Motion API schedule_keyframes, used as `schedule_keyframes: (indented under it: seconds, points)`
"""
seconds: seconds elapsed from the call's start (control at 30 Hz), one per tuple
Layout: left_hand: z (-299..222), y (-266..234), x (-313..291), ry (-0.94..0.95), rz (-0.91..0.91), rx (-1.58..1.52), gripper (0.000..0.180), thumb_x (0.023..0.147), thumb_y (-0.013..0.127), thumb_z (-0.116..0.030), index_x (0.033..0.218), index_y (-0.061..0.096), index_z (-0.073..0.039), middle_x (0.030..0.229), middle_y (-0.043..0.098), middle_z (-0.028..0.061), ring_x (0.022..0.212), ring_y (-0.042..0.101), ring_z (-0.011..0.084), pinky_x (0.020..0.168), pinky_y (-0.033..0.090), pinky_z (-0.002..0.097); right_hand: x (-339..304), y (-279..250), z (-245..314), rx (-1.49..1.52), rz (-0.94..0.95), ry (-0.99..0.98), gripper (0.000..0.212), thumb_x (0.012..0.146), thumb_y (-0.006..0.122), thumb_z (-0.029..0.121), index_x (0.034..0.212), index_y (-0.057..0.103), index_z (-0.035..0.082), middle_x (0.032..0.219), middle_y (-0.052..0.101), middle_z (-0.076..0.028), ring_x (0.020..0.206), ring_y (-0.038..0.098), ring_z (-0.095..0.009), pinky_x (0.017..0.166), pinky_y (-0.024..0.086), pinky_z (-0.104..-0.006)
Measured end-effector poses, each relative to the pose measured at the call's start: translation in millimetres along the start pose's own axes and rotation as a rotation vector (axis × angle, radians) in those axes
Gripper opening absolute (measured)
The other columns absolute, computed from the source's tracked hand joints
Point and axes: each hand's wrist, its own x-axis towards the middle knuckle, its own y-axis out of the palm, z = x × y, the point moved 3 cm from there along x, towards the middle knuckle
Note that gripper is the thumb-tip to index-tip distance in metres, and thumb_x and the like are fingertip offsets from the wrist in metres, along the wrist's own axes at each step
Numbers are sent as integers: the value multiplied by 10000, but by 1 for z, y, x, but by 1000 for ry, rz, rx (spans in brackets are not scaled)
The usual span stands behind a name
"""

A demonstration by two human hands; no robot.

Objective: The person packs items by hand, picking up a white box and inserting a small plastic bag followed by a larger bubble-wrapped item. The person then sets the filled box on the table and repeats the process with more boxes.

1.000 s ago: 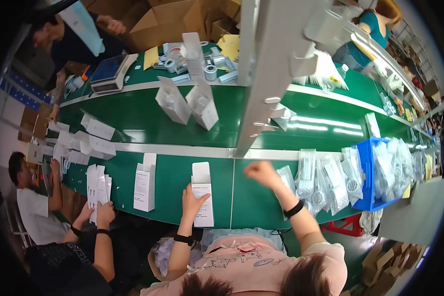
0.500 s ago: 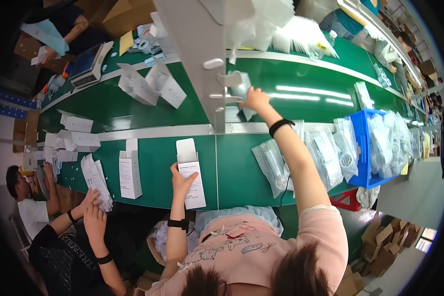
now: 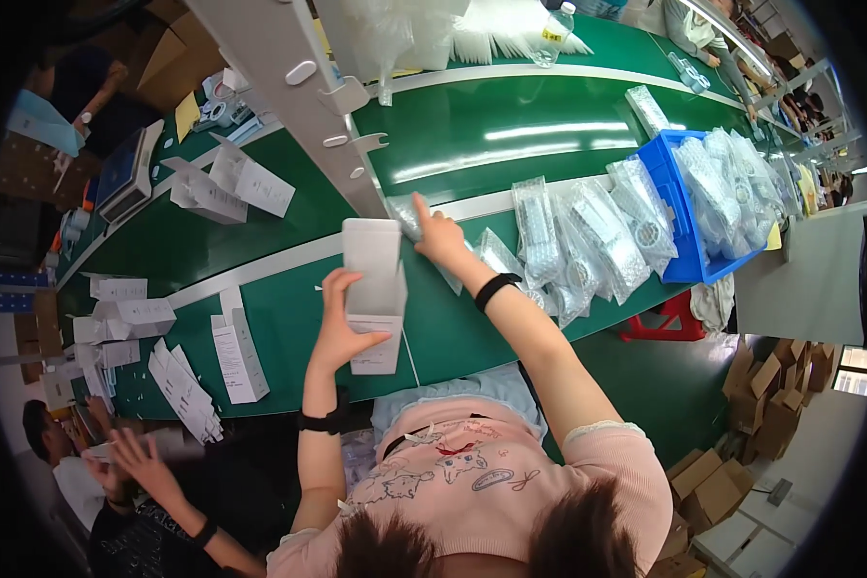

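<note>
My left hand (image 3: 332, 323) is closed around a white carton (image 3: 376, 354), thumb across its front and fingers along its left side. The carton stands with its top open and a tall flap (image 3: 371, 249) raised at the far side. To the right of that flap, my right hand (image 3: 440, 239) grips a clear bubble-wrap pouch (image 3: 406, 216); the hand hides part of it and its contents cannot be made out. Several more bubble-wrap pouches (image 3: 602, 236) lie on the green table to the right of my right forearm.
A blue bin (image 3: 681, 246) full of wrapped pouches stands at the right. Another white carton (image 3: 236, 356) and flat cartons (image 3: 185, 393) lie to the left, near a co-worker's hands (image 3: 144, 467). A grey metal post (image 3: 289, 87) rises beyond the table's ledge.
My right hand has drawn the pouch from beyond the ledge toward the carton. The carton's open top now tilts toward me. The co-worker's hands have left the flat cartons.
</note>
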Motion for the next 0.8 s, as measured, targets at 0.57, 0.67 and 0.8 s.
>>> schedule_keyframes:
  seconds: [0.57,0.67,0.8]
  points:
    - [28,76,-9,130,-457,-143,892,518,837,-80,1102,162,-107,1300,273,222,1122,428,357,920,387,413,-123,-50,50,1076,-978,-264,716,655,717,126,1247,317,79,1147,434,-137,1114,416,-274,948,344,-395]
    - [29,76,-12,141,-619,-180,873,536,832,-82,1099,164,-105,1300,275,234,1125,426,359,904,403,414,-134,-62,55,580,-925,-470,690,634,732,162,1208,355,88,1126,436,-152,1132,396,-308,938,330,-416]
    - [13,62,-11,286,-618,35,852,546,832,-91,1086,173,-118,1282,287,238,1108,436,359,884,413,422,-146,-88,64,411,-650,-645,571,622,728,192,1109,448,90,1105,438,-163,1150,374,-352,925,323,-437]
